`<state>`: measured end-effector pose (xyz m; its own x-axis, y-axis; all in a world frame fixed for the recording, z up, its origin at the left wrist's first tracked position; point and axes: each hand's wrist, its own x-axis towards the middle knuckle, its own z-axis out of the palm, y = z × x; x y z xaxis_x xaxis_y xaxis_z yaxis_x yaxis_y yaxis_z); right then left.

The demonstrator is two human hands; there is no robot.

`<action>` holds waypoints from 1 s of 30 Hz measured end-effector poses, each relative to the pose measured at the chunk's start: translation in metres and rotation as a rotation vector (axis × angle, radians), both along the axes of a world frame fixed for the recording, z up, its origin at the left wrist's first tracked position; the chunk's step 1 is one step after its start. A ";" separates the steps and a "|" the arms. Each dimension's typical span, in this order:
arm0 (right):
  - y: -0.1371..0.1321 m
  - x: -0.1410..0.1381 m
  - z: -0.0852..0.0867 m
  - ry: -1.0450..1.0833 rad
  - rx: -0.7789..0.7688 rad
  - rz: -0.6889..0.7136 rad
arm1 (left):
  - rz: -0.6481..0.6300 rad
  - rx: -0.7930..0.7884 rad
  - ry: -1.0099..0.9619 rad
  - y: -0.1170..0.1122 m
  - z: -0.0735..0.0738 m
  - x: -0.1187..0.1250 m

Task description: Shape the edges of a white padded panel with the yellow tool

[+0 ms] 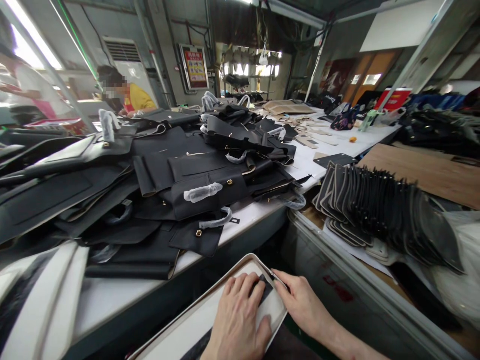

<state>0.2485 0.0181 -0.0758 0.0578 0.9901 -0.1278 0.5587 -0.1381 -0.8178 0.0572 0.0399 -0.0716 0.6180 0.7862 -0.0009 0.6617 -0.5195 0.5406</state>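
Observation:
A white panel with a black stripe and a raised tan rim (221, 302) lies low in front of me, one rounded corner pointing away. My left hand (240, 312) rests palm down on it, fingers stretched out and thumb apart. At the panel's right edge, my right hand (300, 297) is closed, thumb and fingers pinching the rim near the corner. A small dark or metallic bit shows by those fingertips; I cannot make out what it is. Beyond my hands, black bag pieces (202, 195) with plastic-wrapped handles and gold-coloured clasps are heaped on the white table (101, 300).
More white striped panels (41, 300) lie at lower left. On the right, a row of black flap-shaped pieces (375, 210) stands beside a brown board (423, 170). A metal-edged surface (337, 270) runs along my right. A person in yellow (140, 97) sits across the table.

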 end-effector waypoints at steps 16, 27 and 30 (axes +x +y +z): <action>-0.006 -0.008 -0.014 0.043 0.051 0.017 | -0.008 -0.059 0.091 0.004 0.006 0.003; -0.009 -0.012 -0.009 0.058 0.131 -0.022 | -0.035 -0.095 0.157 0.010 0.017 0.010; -0.010 -0.012 -0.010 0.046 0.137 -0.030 | -0.032 -0.081 0.162 0.011 0.023 0.012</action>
<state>0.2361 0.0077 -0.0853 0.0853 0.9963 0.0057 0.5174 -0.0394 -0.8549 0.0694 0.0509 -0.0486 0.6293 0.7593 -0.1655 0.7275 -0.5007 0.4690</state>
